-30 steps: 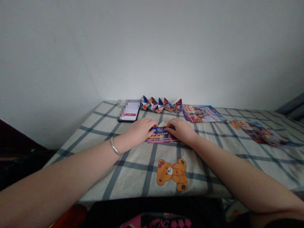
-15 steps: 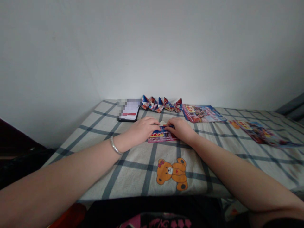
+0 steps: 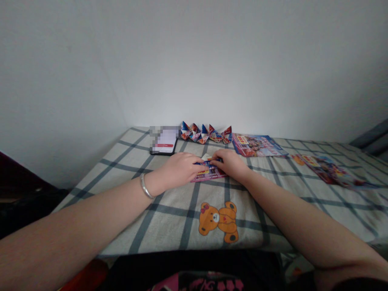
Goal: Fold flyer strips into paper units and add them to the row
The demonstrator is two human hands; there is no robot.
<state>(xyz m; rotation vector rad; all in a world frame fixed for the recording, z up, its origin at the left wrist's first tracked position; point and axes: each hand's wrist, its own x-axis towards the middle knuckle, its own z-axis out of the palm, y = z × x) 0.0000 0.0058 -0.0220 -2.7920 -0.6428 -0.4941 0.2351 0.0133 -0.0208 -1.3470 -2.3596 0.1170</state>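
The paper (image 3: 209, 176) is lying on the checked cloth (image 3: 169, 230), nearer than the phone (image 3: 166, 144). The right hand (image 3: 228, 162) is pinching its far part; the left hand (image 3: 182, 167) is touching its left side, whether gripping I cannot say.

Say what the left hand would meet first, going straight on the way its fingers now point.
Probably the right hand: the left hand points across the printed sheet towards it, though exact depth is hard to judge.
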